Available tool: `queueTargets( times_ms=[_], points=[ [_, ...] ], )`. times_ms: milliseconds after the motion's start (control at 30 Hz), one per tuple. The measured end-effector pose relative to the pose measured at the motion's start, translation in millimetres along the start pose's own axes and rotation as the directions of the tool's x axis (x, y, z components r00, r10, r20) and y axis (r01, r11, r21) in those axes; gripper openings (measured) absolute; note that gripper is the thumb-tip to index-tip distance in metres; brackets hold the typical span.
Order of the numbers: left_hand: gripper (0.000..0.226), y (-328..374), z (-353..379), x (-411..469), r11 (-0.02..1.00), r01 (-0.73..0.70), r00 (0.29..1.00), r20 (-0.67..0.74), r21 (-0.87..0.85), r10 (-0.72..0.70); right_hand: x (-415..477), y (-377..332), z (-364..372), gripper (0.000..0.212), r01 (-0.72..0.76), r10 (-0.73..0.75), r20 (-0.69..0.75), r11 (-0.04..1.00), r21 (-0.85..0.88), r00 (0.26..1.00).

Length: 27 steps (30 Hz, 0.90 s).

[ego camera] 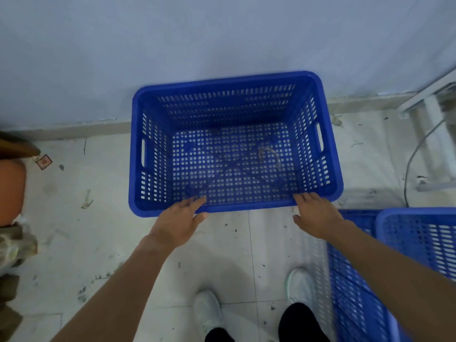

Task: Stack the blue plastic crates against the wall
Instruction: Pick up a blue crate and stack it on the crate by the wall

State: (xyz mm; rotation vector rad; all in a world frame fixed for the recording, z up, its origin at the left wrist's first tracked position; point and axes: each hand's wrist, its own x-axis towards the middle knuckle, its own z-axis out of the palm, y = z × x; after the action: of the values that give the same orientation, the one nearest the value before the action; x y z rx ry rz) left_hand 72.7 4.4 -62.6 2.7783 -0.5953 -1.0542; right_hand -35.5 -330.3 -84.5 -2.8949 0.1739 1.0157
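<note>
Empty blue perforated crate (234, 144) on floor, far rim against wall (222, 33); left hand (179, 219) and right hand (314, 213) at near rim, fingers open, probably just touching; rigid, light plastic, best lifted by side handle slots (320, 137).

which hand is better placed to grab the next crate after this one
Right. The right hand is beside the waiting crates at the lower right; the left hand is on the far side, at the crate by the wall.
</note>
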Motion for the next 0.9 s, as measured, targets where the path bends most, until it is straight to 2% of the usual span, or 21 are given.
queueTargets(
  times_ms=[100, 233, 400, 467, 633, 900],
  points=[
    [0.058, 18.3, -21.2, -29.4, 0.989, 0.065, 0.997, 0.049, -0.135, -0.059, -41.1, -0.7, -20.1, 0.061, -0.019, 0.020, -0.009, 0.995, 0.103, 1.000],
    [0.056, 64.8, -49.1, -67.3, 0.985, 0.012, 0.996, 0.093, -0.174, 0.004, -105.0, -2.8, -48.9, 0.061, -0.149, 0.152, 0.010, 0.951, 0.271, 0.988],
    [0.057, 131.4, -63.0, -109.8, 0.982, -0.077, 0.986, 0.130, -0.175, 0.101, -198.2, 0.2, -53.0, 0.053, -0.263, 0.308, -0.052, 0.878, 0.401, 0.950],
    [0.059, 160.3, -63.2, -124.1, 0.977, -0.095, 0.981, 0.150, -0.189, 0.124, -234.2, 5.0, -44.5, 0.044, -0.301, 0.361, -0.063, 0.852, 0.429, 0.931],
    [0.057, 238.6, -45.5, -160.4, 0.960, -0.255, 0.925, 0.259, -0.114, 0.277, -322.3, 24.3, -11.1, 0.033, -0.442, 0.548, -0.019, 0.695, 0.567, 0.836],
    [0.054, 347.3, 38.0, -200.3, 0.927, -0.374, 0.855, 0.390, 0.008, 0.341, -439.4, 98.4, 82.1, 0.024, -0.556, 0.692, 0.080, 0.499, 0.665, 0.718]
  ],
)
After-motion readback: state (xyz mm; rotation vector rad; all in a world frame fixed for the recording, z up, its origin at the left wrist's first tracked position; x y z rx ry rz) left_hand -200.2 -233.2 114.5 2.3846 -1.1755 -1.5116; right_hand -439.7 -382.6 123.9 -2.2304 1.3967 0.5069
